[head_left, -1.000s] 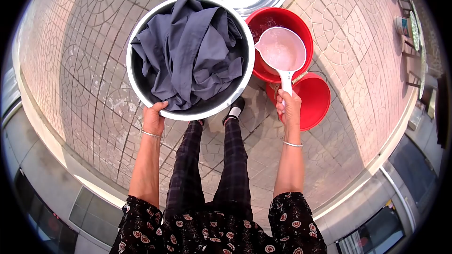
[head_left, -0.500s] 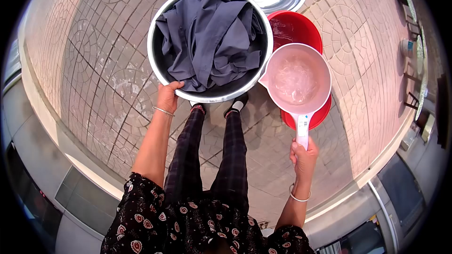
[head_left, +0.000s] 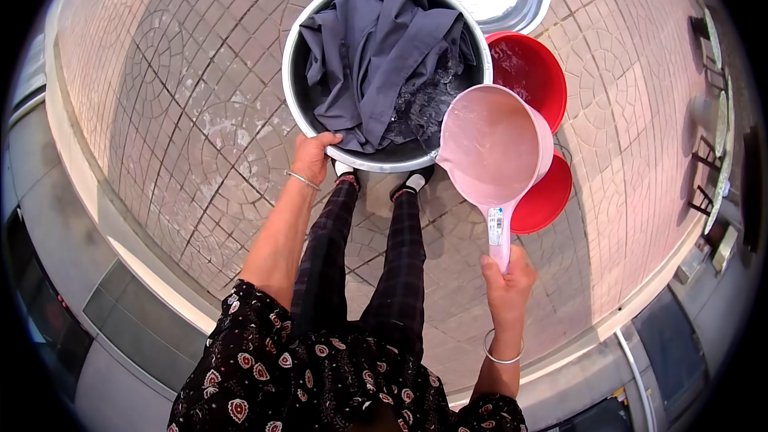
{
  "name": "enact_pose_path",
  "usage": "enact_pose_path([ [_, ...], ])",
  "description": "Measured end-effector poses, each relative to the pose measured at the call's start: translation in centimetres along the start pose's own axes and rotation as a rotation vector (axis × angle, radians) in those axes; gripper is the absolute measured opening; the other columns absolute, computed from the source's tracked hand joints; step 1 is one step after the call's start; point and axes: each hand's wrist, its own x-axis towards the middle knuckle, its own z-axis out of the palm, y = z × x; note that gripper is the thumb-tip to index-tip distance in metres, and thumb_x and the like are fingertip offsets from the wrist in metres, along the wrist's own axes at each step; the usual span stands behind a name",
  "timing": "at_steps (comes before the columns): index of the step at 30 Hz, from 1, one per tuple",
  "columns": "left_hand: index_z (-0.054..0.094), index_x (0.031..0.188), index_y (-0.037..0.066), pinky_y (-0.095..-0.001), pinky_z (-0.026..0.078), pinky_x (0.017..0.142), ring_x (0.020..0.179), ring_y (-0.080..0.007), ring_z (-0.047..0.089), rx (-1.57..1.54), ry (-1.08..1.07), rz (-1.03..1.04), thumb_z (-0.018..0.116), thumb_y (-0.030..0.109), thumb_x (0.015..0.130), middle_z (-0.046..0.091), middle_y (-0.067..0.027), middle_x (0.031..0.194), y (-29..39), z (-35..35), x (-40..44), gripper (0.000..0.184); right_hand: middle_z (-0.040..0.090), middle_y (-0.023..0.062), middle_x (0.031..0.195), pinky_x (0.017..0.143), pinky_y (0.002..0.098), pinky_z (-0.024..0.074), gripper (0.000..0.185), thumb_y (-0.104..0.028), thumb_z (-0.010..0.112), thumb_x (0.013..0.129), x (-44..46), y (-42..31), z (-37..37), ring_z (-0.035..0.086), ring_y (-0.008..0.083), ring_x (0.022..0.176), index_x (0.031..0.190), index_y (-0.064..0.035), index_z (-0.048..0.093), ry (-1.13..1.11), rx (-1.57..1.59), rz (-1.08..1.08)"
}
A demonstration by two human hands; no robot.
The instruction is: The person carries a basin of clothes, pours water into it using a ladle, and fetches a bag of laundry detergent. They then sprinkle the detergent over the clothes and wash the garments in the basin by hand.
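Note:
My left hand (head_left: 314, 158) grips the near-left rim of a metal basin (head_left: 293, 84), its thumb over the edge. Dark grey fabric (head_left: 360, 56), perhaps a garment, lies bunched inside. In my right hand (head_left: 510, 286) is the handle of a pink water dipper (head_left: 494, 144). The dipper is tilted left, its spout over the basin's right rim. Clear water (head_left: 432, 108) splashes onto the right part of the fabric, which looks darker and wet there.
A red bucket (head_left: 550, 80) with water in it stands right of the basin, partly behind the dipper. Another red container (head_left: 548, 202) shows below the dipper. A second metal basin (head_left: 532, 0) sits at the far side. My feet are on paving (head_left: 216, 112) just below the basin.
The dipper, level and holding water before, has tipped left toward the basin. Water now runs onto the fabric. My left hand keeps its hold on the rim; the whole view has shifted slightly.

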Motion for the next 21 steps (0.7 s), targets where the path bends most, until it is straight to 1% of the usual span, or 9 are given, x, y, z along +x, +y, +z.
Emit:
enact_pose_path([
  [1,0.054,0.095,-0.003,-0.0304,0.051,0.067,0.07,-0.0182,0.06,-0.004,-0.003,-0.005,0.06,-0.009,0.065,0.06,-0.0058,0.082,-0.9,-1.3,-1.1,0.031,0.051,0.0104,0.056,0.045,0.0314,0.0412,0.022,-0.011,0.067,0.074,-1.9,0.2,0.5,0.052,0.0205,0.047,0.081,-0.002,0.049,-0.004,-0.015,-0.005],
  [3,0.054,0.096,-0.003,-0.0303,0.051,0.067,0.07,-0.0183,0.06,0.012,0.001,0.022,0.06,-0.01,0.065,0.059,-0.0059,0.082,-0.9,-1.2,-1.0,0.032,0.052,0.0117,0.057,0.045,0.0319,0.0419,0.022,-0.011,0.067,0.074,-1.8,0.1,1.0,0.053,0.0233,0.046,0.083,-0.0026,0.049,-0.006,-0.047,-0.012],
  [6,0.053,0.097,-0.003,-0.0302,0.051,0.066,0.071,-0.0184,0.06,0.003,-0.006,0.041,0.059,-0.01,0.065,0.059,-0.0063,0.082,-0.9,-0.9,-1.0,0.033,0.053,0.0116,0.058,0.045,0.0336,0.0427,0.023,-0.011,0.068,0.072,-1.8,0.4,1.6,0.053,0.0256,0.046,0.084,-0.0036,0.05,-0.022,-0.206,-0.074],
  [9,0.053,0.098,-0.003,-0.0304,0.051,0.066,0.071,-0.0188,0.06,-0.007,-0.012,0.044,0.059,-0.01,0.064,0.058,-0.0069,0.083,-1.4,-1.5,-1.4,0.035,0.051,0.0113,0.058,0.044,0.0346,0.043,0.023,-0.01,0.068,0.069,-2.0,-0.3,2.2,0.053,0.0272,0.048,0.084,-0.0041,0.051,-0.019,-0.373,-0.205],
  [13,0.052,0.099,-0.004,-0.0307,0.051,0.066,0.071,-0.0193,0.06,-0.005,-0.003,0.032,0.059,-0.011,0.064,0.058,-0.0073,0.084,-0.9,-1.1,-1.0,0.037,0.049,0.0089,0.06,0.045,0.033,0.0404,0.022,-0.009,0.067,0.067,-0.4,-1.2,1.9,0.052,0.0247,0.049,0.083,-0.0034,0.053,-0.002,-0.499,-0.378],
  [16,0.055,0.089,-0.005,-0.0304,0.05,0.059,0.062,-0.0191,0.058,-0.041,0.006,0.088,0.06,-0.01,0.062,0.058,-0.007,0.076,-1.0,-0.7,-1.3,0.028,0.049,0.007,0.062,0.045,0.0315,0.0357,0.022,-0.007,0.066,0.066,-0.4,-0.8,2.2,0.048,0.0215,0.048,0.084,-0.0025,0.054,0.008,-0.566,-0.474],
  [18,0.055,0.09,-0.005,-0.0303,0.05,0.058,0.062,-0.0191,0.058,-0.041,0.011,0.087,0.06,-0.011,0.062,0.058,-0.0072,0.076,-0.8,-0.4,-1.4,0.029,0.049,0.0059,0.062,0.044,0.0308,0.0323,0.022,-0.007,0.065,0.065,-0.2,-0.5,2.3,0.044,0.0198,0.047,0.084,-0.0018,0.056,0.006,-0.614,-0.53],
  [21,0.054,0.09,-0.004,-0.0301,0.05,0.057,0.061,-0.0187,0.058,-0.04,0.016,0.08,0.059,-0.011,0.062,0.057,-0.0068,0.076,-0.7,-0.2,-1.0,0.029,0.048,0.0053,0.062,0.044,0.0308,0.0299,0.023,-0.007,0.065,0.065,1.2,-0.4,2.6,0.041,0.0184,0.046,0.085,-0.0009,0.056,0.03,-0.642,-0.64],
])
